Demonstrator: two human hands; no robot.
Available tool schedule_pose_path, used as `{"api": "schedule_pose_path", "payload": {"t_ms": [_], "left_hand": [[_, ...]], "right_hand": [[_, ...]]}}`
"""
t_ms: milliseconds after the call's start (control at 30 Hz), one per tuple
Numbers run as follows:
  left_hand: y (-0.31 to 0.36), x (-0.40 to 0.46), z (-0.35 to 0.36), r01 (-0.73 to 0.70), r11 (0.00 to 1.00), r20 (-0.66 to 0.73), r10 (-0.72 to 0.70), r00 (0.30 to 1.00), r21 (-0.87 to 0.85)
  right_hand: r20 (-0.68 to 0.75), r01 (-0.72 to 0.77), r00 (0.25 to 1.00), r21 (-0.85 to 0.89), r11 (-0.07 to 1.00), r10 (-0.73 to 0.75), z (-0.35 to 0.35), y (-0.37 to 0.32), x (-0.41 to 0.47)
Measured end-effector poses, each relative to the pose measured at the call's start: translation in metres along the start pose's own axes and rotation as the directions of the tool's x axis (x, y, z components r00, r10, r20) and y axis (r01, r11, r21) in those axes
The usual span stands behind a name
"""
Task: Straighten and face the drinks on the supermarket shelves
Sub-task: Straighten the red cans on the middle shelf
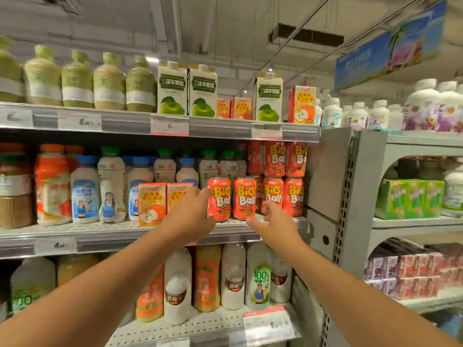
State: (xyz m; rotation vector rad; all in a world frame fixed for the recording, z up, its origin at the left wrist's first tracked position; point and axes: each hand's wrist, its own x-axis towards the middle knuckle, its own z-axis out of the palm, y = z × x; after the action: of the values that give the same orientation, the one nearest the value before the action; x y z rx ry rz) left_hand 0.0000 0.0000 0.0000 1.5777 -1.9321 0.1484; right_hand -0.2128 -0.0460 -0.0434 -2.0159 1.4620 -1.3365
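1. Two red Big Ball cans (231, 197) are stood at the front of the middle shelf (125, 234).
2. The left hand (191, 214) is spread beside the cans, fingers loose, nothing held.
3. The right hand (274, 225) is opened below them, empty.
4. Apple cartons (164, 202) are set just left of the cans; stacked cans (283, 179) crowd their right.

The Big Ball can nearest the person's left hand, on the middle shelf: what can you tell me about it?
The Big Ball can is a red drink can that looks like metal, with a silvery rim at the top and yellow and white lettering facing out. It stands upright at the front edge of the middle shelf, beside a twin can on its right and small orange cartons on its left. The left hand, fingers spread, reaches its left side; actual contact is unclear.
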Motion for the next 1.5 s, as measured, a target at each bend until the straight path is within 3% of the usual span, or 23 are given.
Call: {"api": "schedule_pose_path", "payload": {"t_ms": [100, 300, 500, 633, 833, 1100, 1300, 1500], "left_hand": [[0.005, 0.026, 0.011, 0.037, 0.998, -0.042, -0.039, 0.998, -0.047], [0.016, 0.069, 0.045, 0.284, 0.944, -0.114, -0.305, 0.946, -0.17], [0.006, 0.085, 0.079, 0.32, 0.885, -0.2, -0.4, 0.894, -0.338], [-0.002, 0.091, 0.087, 0.31, 0.847, -0.183, -0.419, 0.889, -0.432], [-0.014, 0.094, 0.092, 0.284, 0.854, -0.179, -0.391, 0.903, -0.435], [-0.025, 0.091, 0.095, 0.203, 0.884, -0.135, -0.283, 0.95, -0.42], [-0.011, 0.083, 0.087, 0.102, 0.876, -0.271, -0.255, 0.928, -0.472], [0.021, 0.099, 0.056, -0.023, 0.79, -0.367, -0.259, 0.893, -0.613]], "right_hand": [[-0.004, -0.019, 1.0, 0.053, 0.998, 0.019, 0.005, -0.003, 0.025], [-0.092, 0.026, 0.995, 0.037, 0.999, -0.023, 0.031, 0.019, 0.076], [-0.118, 0.085, 0.989, -0.016, 0.996, -0.086, 0.049, 0.039, 0.096], [-0.115, 0.097, 0.989, 0.022, 0.995, -0.094, 0.048, 0.042, 0.099], [-0.025, 0.039, 0.999, 0.033, 0.999, -0.038, 0.038, 0.043, 0.097], [-0.129, -0.039, 0.991, -0.047, 0.998, 0.032, 0.048, 0.04, 0.083], [-0.17, -0.016, 0.985, -0.043, 0.999, 0.009, 0.048, 0.048, 0.082], [-0.138, -0.034, 0.99, -0.013, 0.999, 0.032, 0.049, 0.055, 0.081]]}}
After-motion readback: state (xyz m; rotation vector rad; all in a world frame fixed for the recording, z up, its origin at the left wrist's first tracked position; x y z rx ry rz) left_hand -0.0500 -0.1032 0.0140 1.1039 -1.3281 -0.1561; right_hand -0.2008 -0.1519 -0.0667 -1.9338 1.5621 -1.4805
